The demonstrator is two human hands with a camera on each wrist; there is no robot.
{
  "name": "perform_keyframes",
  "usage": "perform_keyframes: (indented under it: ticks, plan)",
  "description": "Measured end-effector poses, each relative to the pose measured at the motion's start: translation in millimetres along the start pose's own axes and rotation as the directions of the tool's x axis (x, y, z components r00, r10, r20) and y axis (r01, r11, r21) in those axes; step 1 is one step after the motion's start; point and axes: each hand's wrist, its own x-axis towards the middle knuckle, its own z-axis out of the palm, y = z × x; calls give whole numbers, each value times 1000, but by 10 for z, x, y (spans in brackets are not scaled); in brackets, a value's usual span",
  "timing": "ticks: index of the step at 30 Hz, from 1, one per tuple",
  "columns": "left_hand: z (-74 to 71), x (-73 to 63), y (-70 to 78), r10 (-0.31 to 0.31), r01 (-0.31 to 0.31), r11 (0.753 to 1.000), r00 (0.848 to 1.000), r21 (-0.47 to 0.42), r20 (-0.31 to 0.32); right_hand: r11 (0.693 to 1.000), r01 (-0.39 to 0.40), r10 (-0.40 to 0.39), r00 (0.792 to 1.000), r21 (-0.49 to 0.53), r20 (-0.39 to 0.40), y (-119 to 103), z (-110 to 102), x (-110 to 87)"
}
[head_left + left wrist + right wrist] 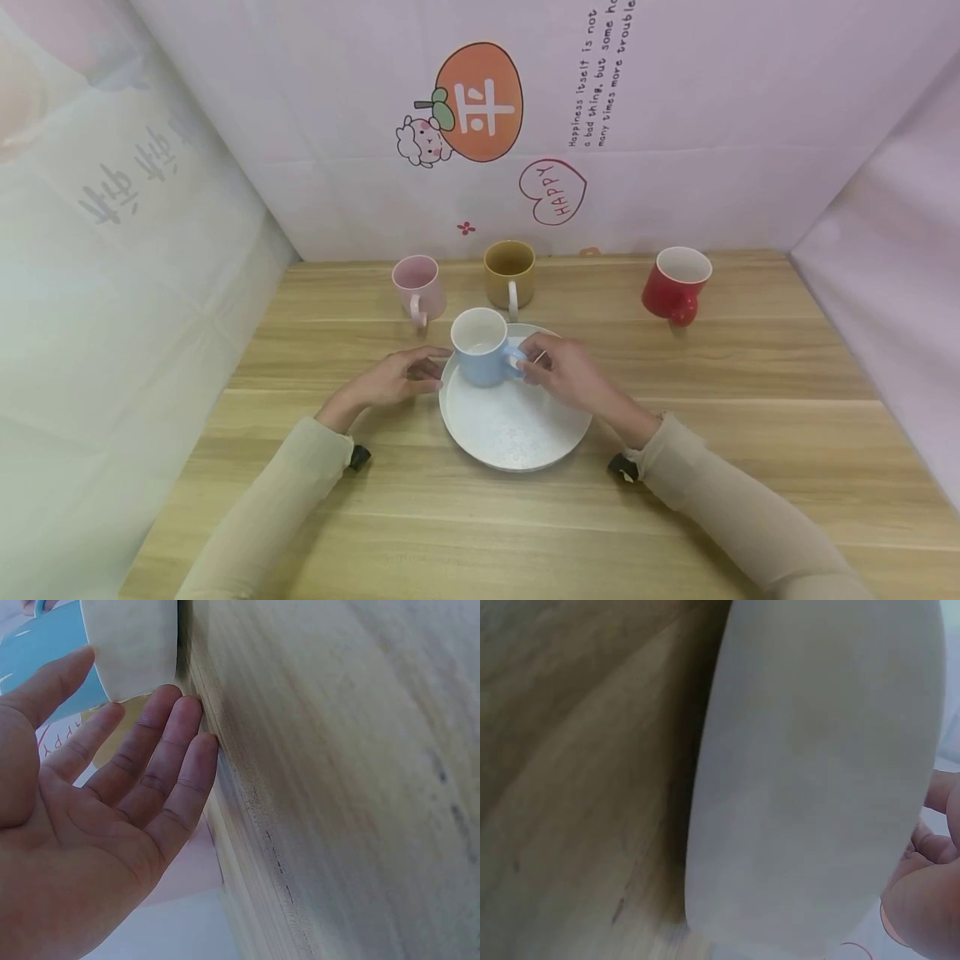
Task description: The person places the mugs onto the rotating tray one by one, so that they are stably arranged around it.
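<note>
A light blue mug [483, 358] with a white inside stands upright over the back left part of a round white plate [517, 429]. At the mug's right side, my right hand [562, 371] pinches its handle between thumb and fingers. My left hand [397, 377] is beside the plate's left rim, fingers spread and extended. In the left wrist view its palm [97, 825] shows, holding nothing, with fingertips close to the plate's side [135, 645]; contact is hard to tell. The plate's side [810, 765] fills much of the right wrist view, and the right fingers [930, 900] show only partly.
Behind the plate stand a pink mug [426, 292] and a mustard-yellow mug [501, 279] with a white handle. A red mug [667, 287] is at the back right of the wooden table [750, 400]. Printed white cloth [337, 125] hangs behind and at both sides.
</note>
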Motion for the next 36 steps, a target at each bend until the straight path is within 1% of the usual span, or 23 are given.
perform_keyframes:
  ticks: [5, 7, 13, 16, 20, 24, 27, 31, 34, 35, 36]
  plan:
    - [3, -3, -6, 12, -12, 1000, 1000, 8, 4, 1000, -5, 5, 1000, -12, 17, 8, 29, -1]
    - [6, -6, -11, 26, -26, 1000, 1000, 13, 5, 1000, -10, 10, 1000, -18, 24, 12, 36, 1]
    - [-3, -14, -15, 21, -20, 999, 1000, 44, -11, 1000, -16, 16, 999, 11, 43, 21, 24, 40]
    - [-9, -14, -16, 22, -22, 999, 1000, 30, -9, 1000, -17, 16, 998, 25, 55, 30, 12, 65]
    - [-8, -10, -26, 39, -39, 999, 999, -3, -2, 1000, -9, 9, 997, 9, 72, 45, -10, 79]
    - [1, -5, -42, 45, -45, 999, 999, -7, 2, 999, 19, -15, 996, -45, 87, 49, -43, 84]
    - [6, 0, -44, 34, -34, 999, 999, -1, 7, 996, 42, -34, 994, -79, 106, 55, -67, 94]
    - [4, 4, -29, 27, -27, 1000, 1000, -3, 11, 992, 71, -58, 990, -101, 126, 56, -102, 116]
    - [1, -6, -10, 42, -42, 999, 999, -6, 7, 990, 95, -80, 988, -108, 132, 56, -134, 137]
    - [-3, -19, 37, 43, -43, 999, 999, -13, 5, 990, 97, -83, 988, -107, 132, 62, -145, 147]
    - [-4, -20, 37, 46, -46, 999, 999, -16, 4, 989, 100, -86, 987, -106, 133, 71, -154, 160]
